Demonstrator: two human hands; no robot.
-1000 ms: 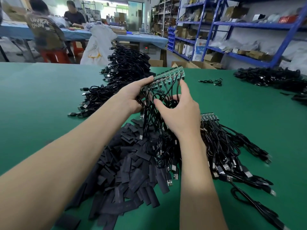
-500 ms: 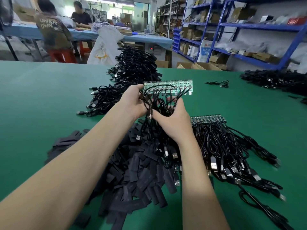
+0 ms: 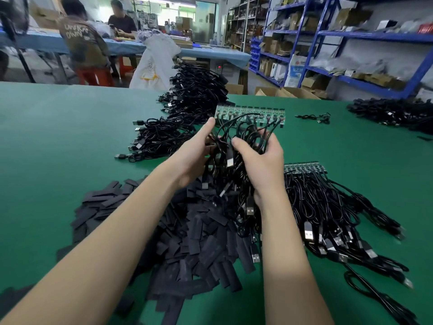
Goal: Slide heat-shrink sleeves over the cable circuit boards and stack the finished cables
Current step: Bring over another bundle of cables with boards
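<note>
Our right hand (image 3: 262, 165) curls round a tangled bundle of thin black cables (image 3: 241, 146) while our left hand (image 3: 194, 156) pinches them near the green strip of circuit boards (image 3: 249, 114) at twelve o'clock above the fingers, and we judge the glossy, springy loops may snag each other, drag on the solder joints or snap a board off the brittle strip. Below, at six o'clock, lies the heap of flat, matte black heat-shrink sleeves (image 3: 187, 242) on the green table (image 3: 58, 141); a second cable strip (image 3: 304, 167) rests at three o'clock, and the stacked cables (image 3: 199, 90) pile at eleven.
</note>
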